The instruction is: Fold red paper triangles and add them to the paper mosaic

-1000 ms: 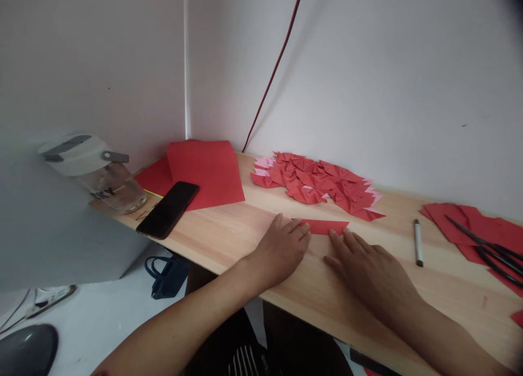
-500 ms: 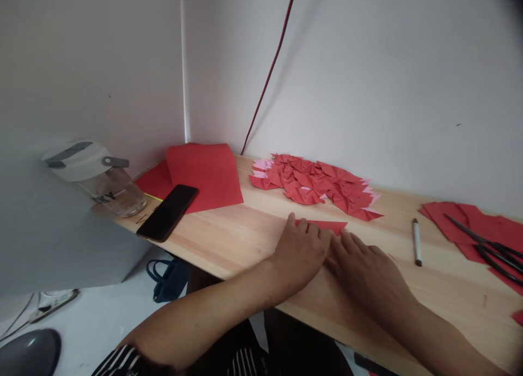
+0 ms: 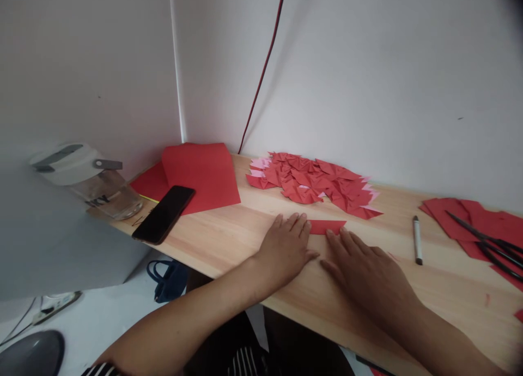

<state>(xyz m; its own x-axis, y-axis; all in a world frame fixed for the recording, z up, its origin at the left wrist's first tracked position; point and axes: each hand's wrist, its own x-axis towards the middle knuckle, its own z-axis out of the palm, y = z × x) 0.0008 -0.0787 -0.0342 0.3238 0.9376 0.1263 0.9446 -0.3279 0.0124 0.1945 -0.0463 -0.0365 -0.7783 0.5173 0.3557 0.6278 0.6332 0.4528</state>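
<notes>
A narrow folded strip of red paper lies flat on the wooden tabletop, its left end covered by my fingers. My left hand rests on that end, palm down, with the fingers stretched and the thumb out to the side. At the strip's lower right edge, my right hand presses with its fingertips, the fingers extended and the thumb apart. Beyond the strip sits a cluster of folded red and pink paper pieces. Right of my right hand lies a white marker.
Large red paper sheets lie at the back left, a black phone on their edge. A clear bottle stands at the table's left end. Black scissors rest on red paper pieces at the right. Walls border the table.
My left hand has slid left along the strip and its thumb has spread out. My hands are farther apart, baring more of the red strip. The view has shifted slightly.
</notes>
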